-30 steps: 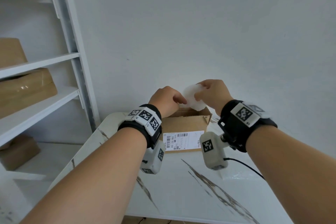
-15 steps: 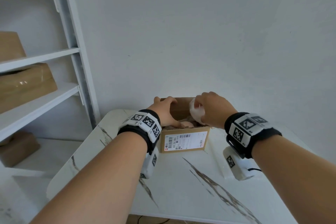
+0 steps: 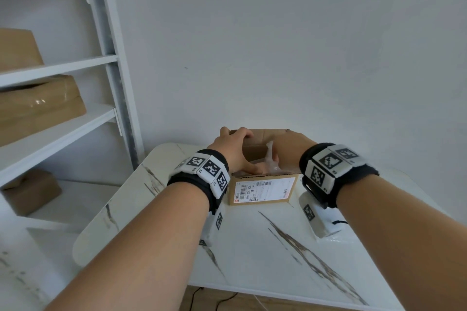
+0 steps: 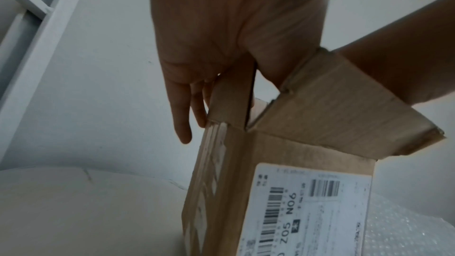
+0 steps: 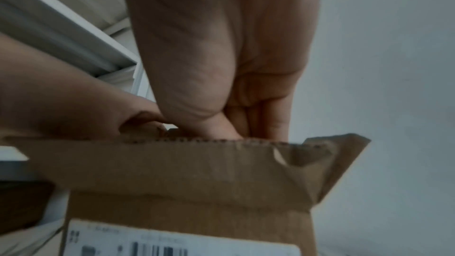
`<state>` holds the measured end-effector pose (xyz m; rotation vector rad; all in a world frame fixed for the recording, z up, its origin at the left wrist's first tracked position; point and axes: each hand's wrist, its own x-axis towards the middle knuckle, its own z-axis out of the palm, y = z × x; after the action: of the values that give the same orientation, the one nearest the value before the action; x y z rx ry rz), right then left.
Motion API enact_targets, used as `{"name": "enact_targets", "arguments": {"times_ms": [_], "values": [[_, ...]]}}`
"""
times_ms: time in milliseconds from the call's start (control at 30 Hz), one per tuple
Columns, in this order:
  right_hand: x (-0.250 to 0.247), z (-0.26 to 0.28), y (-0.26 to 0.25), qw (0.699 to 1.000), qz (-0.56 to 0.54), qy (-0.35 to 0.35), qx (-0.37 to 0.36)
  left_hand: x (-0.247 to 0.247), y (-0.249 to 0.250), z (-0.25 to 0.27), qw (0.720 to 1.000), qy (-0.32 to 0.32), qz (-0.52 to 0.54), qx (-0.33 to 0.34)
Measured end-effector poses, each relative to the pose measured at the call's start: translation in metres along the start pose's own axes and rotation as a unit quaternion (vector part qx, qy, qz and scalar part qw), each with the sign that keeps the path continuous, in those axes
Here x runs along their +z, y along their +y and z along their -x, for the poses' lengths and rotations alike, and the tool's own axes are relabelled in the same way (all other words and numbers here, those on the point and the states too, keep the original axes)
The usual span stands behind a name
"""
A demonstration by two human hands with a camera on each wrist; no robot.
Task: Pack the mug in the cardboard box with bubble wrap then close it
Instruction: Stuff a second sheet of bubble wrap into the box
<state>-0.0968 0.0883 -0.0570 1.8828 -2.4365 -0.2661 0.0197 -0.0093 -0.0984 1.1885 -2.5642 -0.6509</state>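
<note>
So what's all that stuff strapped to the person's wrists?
Both forearms are bare, with no sleeves. Each wrist wears a black band topped by white blocks printed with black square code markers. A white camera pod with its own marker hangs under each wrist; a thin black cable leaves the right one.

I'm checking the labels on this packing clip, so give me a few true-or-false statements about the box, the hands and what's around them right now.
1. The cardboard box stands on the marble-patterned table. True.
2. The box's flaps are folded shut. False: they stand open, and both hands reach into the top.
3. The right hand is at the bubble wrap in the box's opening. True.
4. The left hand rests flat on the table. False: it is at the box's left flap.
5. The printed label faces the person. True.
6. The shelves are bare. False: brown parcels lie on them.
</note>
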Motion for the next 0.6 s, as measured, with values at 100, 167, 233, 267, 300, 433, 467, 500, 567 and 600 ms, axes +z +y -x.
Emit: {"name": "enact_targets", "arguments": {"times_ms": [100, 167, 233, 267, 300, 433, 467, 500, 567, 600], "values": [[-0.004, -0.004, -0.001, 0.998, 0.0, -0.049, 0.026, 0.0, -0.001, -0.001, 1.0, 0.002, -0.003, 0.0], [-0.004, -0.008, 0.003, 0.995, -0.04, -0.074, 0.05, 0.001, -0.002, -0.002, 1.0, 0.002, -0.001, 0.001], [-0.002, -0.013, 0.01, 0.985, -0.124, -0.1, 0.065, 0.001, -0.002, -0.002, 1.0, 0.001, 0.001, 0.002], [-0.002, -0.015, 0.011, 0.981, -0.147, -0.107, 0.066, 0.001, -0.002, -0.003, 1.0, 0.0, 0.002, 0.002], [-0.001, -0.016, 0.011, 0.979, -0.153, -0.115, 0.068, 0.001, -0.002, -0.003, 1.0, 0.0, 0.002, 0.001], [-0.001, -0.019, -0.001, 0.98, -0.014, -0.177, 0.092, 0.001, -0.001, -0.003, 1.0, 0.0, 0.001, 0.001], [0.001, -0.02, -0.005, 0.981, 0.02, -0.174, 0.088, 0.002, -0.001, -0.003, 1.0, -0.001, 0.002, 0.0], [0.004, -0.02, -0.008, 0.98, 0.043, -0.172, 0.087, 0.002, -0.001, -0.003, 1.0, -0.001, 0.003, 0.0], [0.007, -0.023, -0.01, 0.982, 0.028, -0.169, 0.084, 0.001, -0.001, -0.003, 1.0, 0.0, 0.004, -0.001], [0.008, -0.023, -0.008, 0.981, 0.009, -0.172, 0.087, 0.001, -0.002, -0.003, 1.0, 0.001, 0.003, 0.0]]}}
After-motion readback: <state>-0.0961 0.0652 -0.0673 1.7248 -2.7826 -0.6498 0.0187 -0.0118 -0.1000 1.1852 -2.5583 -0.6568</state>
